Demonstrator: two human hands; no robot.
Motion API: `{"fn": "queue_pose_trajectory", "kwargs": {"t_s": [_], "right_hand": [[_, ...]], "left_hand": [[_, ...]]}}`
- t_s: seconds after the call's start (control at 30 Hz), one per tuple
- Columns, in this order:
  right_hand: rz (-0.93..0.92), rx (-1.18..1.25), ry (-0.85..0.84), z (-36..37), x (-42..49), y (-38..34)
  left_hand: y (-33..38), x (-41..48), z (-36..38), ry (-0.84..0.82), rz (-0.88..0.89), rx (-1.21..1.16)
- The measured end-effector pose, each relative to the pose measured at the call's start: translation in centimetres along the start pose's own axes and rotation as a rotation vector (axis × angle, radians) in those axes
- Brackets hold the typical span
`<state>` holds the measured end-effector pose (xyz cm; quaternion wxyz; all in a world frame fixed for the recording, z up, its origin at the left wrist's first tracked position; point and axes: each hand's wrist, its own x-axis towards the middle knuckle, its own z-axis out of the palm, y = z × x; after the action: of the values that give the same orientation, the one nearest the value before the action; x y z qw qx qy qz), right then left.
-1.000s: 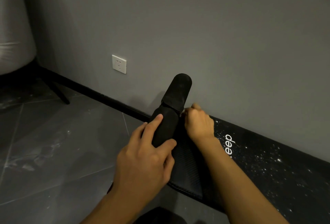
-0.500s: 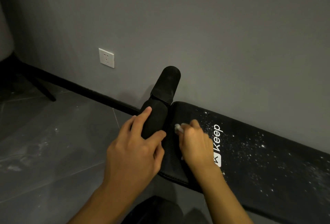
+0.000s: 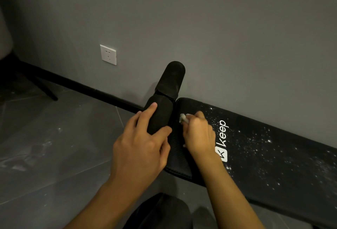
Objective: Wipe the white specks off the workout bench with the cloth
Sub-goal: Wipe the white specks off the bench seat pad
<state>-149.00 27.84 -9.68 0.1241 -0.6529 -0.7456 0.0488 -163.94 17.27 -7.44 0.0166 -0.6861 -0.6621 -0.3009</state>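
Observation:
The black workout bench [image 3: 264,157] runs along the grey wall, its pad dusted with white specks right of the white "keep" logo. My right hand [image 3: 197,135] is closed around a small pale cloth [image 3: 182,118], whose tip sticks out past my fingers and presses on the pad near its left end. My left hand [image 3: 144,146] grips the black foam roller [image 3: 160,112] at the bench's end. A second foam roller [image 3: 172,78] stands behind it, toward the wall.
A white wall socket [image 3: 108,54] sits low on the grey wall. Dark floor tiles [image 3: 54,146] with pale smears stretch to the left. Black chair legs [image 3: 43,86] stand at far left. A dark rounded object [image 3: 160,212] lies below my arms.
My right hand with the cloth has slid from the pad's far corner toward me along the left end. The camera has shifted, showing more of the speckled pad. The left hand keeps its grip.

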Motion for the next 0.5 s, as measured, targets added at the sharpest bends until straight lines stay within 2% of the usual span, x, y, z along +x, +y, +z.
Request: {"fn": "queue_pose_trajectory", "kwargs": {"t_s": [0.1, 0.23, 0.5], "right_hand": [[-0.06, 0.004, -0.065, -0.3, -2.2, -0.4], [-0.172, 0.07, -0.167, -1.0, -9.5, 0.0], [-0.053, 0.11, -0.054, 0.1, -5.5, 0.4]], "left_hand": [[0.0, 0.0, 0.1, 0.006, 0.001, 0.0], [0.0, 0.0, 0.1, 0.014, -0.001, 0.008], [0.0, 0.0, -0.1, 0.023, 0.009, -0.011]]}}
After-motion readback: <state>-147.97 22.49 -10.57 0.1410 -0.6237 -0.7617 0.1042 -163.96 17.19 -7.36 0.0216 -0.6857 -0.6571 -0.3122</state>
